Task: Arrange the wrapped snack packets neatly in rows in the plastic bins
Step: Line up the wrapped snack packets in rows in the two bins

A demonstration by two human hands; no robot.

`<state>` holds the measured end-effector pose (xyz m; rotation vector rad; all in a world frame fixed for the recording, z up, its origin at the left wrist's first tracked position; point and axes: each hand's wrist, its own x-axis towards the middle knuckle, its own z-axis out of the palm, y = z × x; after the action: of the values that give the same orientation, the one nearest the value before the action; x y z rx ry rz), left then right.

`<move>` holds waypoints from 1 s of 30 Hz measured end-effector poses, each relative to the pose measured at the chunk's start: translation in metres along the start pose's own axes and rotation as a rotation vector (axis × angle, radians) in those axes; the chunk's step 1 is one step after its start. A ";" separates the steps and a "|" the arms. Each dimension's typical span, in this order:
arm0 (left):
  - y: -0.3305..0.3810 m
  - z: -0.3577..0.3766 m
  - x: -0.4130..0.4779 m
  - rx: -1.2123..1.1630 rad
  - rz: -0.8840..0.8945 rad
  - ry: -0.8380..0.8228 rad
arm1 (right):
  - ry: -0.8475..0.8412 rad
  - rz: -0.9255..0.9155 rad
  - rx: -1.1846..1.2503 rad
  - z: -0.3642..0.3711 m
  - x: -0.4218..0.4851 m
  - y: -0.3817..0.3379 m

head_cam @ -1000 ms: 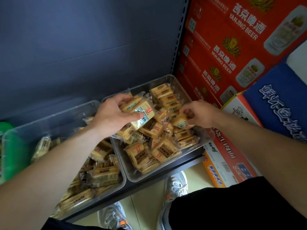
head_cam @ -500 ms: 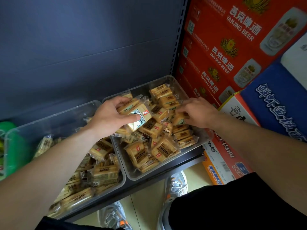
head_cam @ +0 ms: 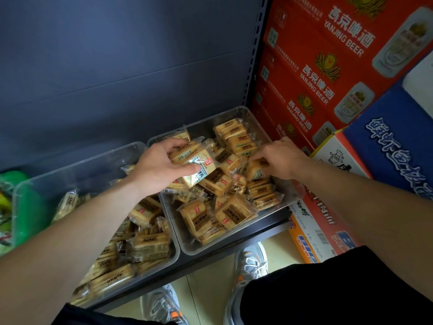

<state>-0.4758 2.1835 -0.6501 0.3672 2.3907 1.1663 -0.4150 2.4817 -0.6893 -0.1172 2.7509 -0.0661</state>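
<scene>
Two clear plastic bins stand side by side on a dark shelf: the left bin [head_cam: 77, 160] and the right bin [head_cam: 236, 249]. Both hold several yellow-brown wrapped snack packets. My left hand [head_cam: 157, 167] grips a small stack of packets [head_cam: 199, 165] above the right bin's left side. My right hand [head_cam: 281, 158] pinches one packet [head_cam: 255, 171] at the bin's right side. A neat row of packets [head_cam: 236, 139] stands along the far right corner, another short row [head_cam: 264, 193] lies below my right hand. The middle packets [head_cam: 210, 214] lie jumbled.
Red beer cartons [head_cam: 328, 66] are stacked right of the shelf post. A blue carton [head_cam: 396, 146] and a white-orange box [head_cam: 328, 219] crowd the right. A green packet [head_cam: 14, 181] shows at far left. My shoes [head_cam: 250, 261] stand on the tiled floor below.
My right hand has brought its packet down and in toward the row at the bin's right side. My left hand keeps its stack, shifted only slightly.
</scene>
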 end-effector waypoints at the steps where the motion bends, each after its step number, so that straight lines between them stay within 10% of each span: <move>1: -0.001 0.001 0.000 0.001 0.002 -0.003 | -0.006 0.015 0.031 -0.001 0.001 0.001; 10: 0.031 0.008 -0.004 -0.044 0.029 0.024 | 0.274 0.142 0.690 -0.036 -0.030 0.007; 15: 0.066 0.028 -0.012 -0.157 0.055 -0.015 | 0.117 0.026 1.141 -0.063 -0.076 -0.030; 30: 0.097 0.045 -0.045 -0.386 0.094 -0.203 | 0.160 0.104 1.298 -0.058 -0.107 -0.036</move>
<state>-0.4105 2.2536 -0.5852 0.4472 1.9395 1.5181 -0.3352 2.4572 -0.5935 0.3897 2.2938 -1.7793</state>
